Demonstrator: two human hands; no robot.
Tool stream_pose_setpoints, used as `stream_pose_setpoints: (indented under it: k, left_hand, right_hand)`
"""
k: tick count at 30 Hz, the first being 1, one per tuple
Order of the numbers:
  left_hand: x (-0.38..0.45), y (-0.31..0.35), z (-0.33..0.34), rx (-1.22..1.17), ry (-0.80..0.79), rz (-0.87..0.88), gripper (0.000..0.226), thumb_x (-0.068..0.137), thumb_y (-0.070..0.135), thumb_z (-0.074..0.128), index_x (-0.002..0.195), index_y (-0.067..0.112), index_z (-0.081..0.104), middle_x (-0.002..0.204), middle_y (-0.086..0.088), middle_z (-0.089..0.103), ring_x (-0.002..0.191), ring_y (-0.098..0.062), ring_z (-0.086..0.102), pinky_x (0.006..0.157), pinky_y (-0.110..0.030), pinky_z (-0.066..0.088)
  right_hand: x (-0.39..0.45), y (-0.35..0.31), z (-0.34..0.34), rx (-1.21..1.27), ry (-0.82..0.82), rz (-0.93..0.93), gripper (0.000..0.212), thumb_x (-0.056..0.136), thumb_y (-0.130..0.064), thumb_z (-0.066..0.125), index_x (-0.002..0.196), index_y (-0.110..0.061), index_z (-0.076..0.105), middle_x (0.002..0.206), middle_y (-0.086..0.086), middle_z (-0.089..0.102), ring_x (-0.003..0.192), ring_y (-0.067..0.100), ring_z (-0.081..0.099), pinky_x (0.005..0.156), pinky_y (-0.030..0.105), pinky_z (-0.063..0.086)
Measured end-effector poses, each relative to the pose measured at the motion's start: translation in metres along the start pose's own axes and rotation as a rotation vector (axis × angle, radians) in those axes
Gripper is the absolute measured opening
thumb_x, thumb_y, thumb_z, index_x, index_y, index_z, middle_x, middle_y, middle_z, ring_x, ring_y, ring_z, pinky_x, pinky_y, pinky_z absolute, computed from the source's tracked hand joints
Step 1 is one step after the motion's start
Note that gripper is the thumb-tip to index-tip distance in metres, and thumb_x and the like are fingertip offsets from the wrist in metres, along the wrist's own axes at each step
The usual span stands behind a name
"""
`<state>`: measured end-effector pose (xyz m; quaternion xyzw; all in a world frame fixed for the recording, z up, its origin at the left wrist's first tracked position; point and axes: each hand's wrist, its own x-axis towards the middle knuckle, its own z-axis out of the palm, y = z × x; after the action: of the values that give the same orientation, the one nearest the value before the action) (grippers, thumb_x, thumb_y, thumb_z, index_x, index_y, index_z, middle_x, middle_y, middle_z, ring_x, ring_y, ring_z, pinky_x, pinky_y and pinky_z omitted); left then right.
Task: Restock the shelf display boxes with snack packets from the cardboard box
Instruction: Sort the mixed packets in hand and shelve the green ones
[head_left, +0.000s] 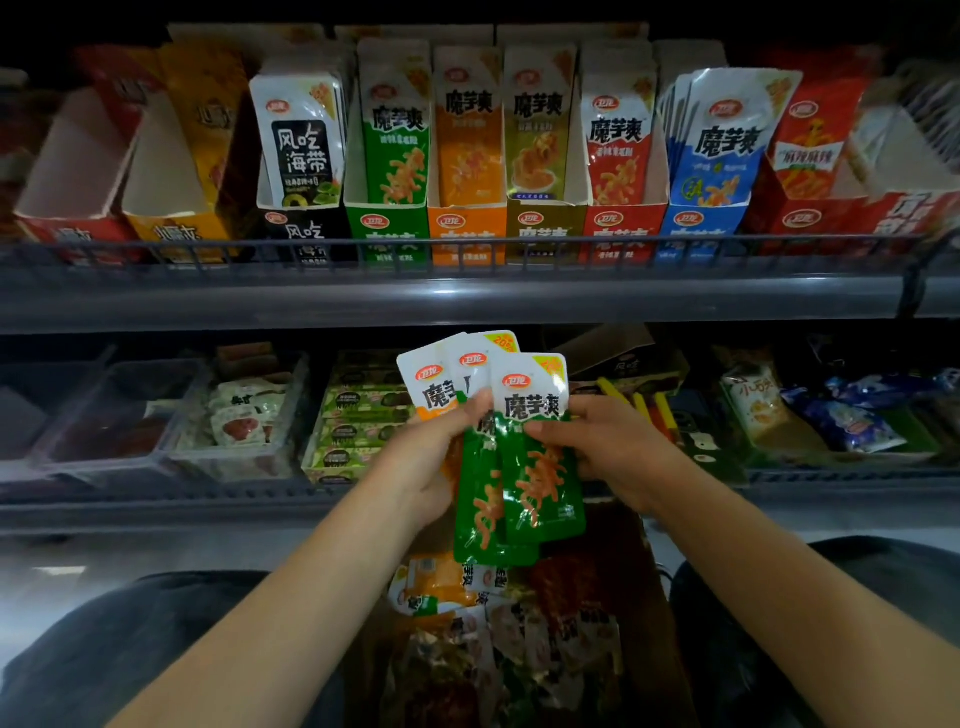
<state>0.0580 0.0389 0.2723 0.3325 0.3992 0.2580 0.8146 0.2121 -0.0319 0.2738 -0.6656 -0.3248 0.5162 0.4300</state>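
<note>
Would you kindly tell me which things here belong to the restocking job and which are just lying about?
Belonging to the job:
green packets
orange packet
left hand
right hand
green display box
orange display box
cardboard box

Lying about:
clear bins
blue bags

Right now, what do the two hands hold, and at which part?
The left hand grips a fan of snack packets at their middle, thumb on the front. The right hand pinches the front green packet at its right edge.
</note>
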Motion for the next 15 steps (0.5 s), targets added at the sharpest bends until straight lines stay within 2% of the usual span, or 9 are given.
stream_pose_setpoints:
  k: [2,4,6,9,10,13,15]
  left_hand:
    - [0.0,0.002,0.002,0.009,-0.01,-0.016,0.034,0.089,0.019,0.059,0.122,0.01,0.058,0.113,-0.015,0.068,0.098,-0.027,0.067,0.077,-0.042,0.053]
    - [0.004,0.002,0.0,-0.004,-0.002,0.018,0.037,0.089,0.01,0.057,0.125,0.008,0.055,0.116,-0.016,0.067,0.102,-0.029,0.065,0.082,-0.044,0.052]
    - [0.004,0.002,0.0,0.007,0.007,0.049,0.039,0.084,0.006,0.061,0.122,0.008,0.057,0.114,-0.015,0.067,0.099,-0.029,0.066,0.08,-0.043,0.053]
    - [0.006,0.001,-0.003,0.038,0.002,0.04,0.053,0.068,0.013,0.07,0.119,0.009,0.061,0.11,-0.014,0.069,0.097,-0.029,0.067,0.078,-0.042,0.053]
    - [0.006,0.001,-0.003,0.045,0.005,0.033,0.051,0.067,0.013,0.07,0.117,0.01,0.062,0.109,-0.013,0.07,0.096,-0.029,0.067,0.078,-0.042,0.053]
    - [0.007,0.004,-0.006,0.02,0.039,0.005,0.022,0.08,0.01,0.065,0.102,0.012,0.063,0.098,-0.011,0.071,0.083,-0.024,0.07,0.072,-0.039,0.053]
    - [0.008,0.009,-0.009,0.033,0.079,0.017,0.018,0.084,0.009,0.063,0.103,0.013,0.062,0.097,-0.011,0.071,0.081,-0.023,0.07,0.068,-0.038,0.053]
  right_hand:
    - [0.001,-0.001,-0.002,0.035,0.044,0.016,0.017,0.085,-0.016,0.067,0.1,-0.011,0.067,0.096,0.004,0.074,0.093,0.023,0.069,0.091,0.047,0.051]
    - [0.002,-0.001,-0.003,0.082,0.048,0.034,0.016,0.084,-0.014,0.066,0.099,-0.011,0.068,0.097,0.005,0.074,0.096,0.026,0.068,0.096,0.05,0.048]
    - [0.002,0.0,-0.003,0.113,0.011,0.046,0.018,0.084,-0.014,0.067,0.101,-0.011,0.068,0.101,0.006,0.073,0.101,0.027,0.066,0.099,0.052,0.045]
    - [0.001,0.002,0.0,0.143,-0.028,0.046,0.023,0.083,-0.014,0.067,0.106,-0.012,0.066,0.105,0.006,0.072,0.101,0.025,0.066,0.095,0.048,0.047]
    - [0.001,0.002,0.001,0.16,-0.009,0.039,0.022,0.084,-0.013,0.066,0.106,-0.012,0.066,0.105,0.007,0.072,0.099,0.025,0.067,0.093,0.046,0.049]
    - [0.004,0.001,-0.005,0.218,0.115,0.013,0.015,0.084,-0.01,0.065,0.097,-0.013,0.069,0.099,0.007,0.073,0.094,0.026,0.067,0.093,0.047,0.048]
    - [0.006,-0.004,-0.014,0.294,0.152,0.01,0.02,0.086,-0.008,0.061,0.104,-0.01,0.066,0.097,0.01,0.072,0.09,0.029,0.067,0.089,0.049,0.051]
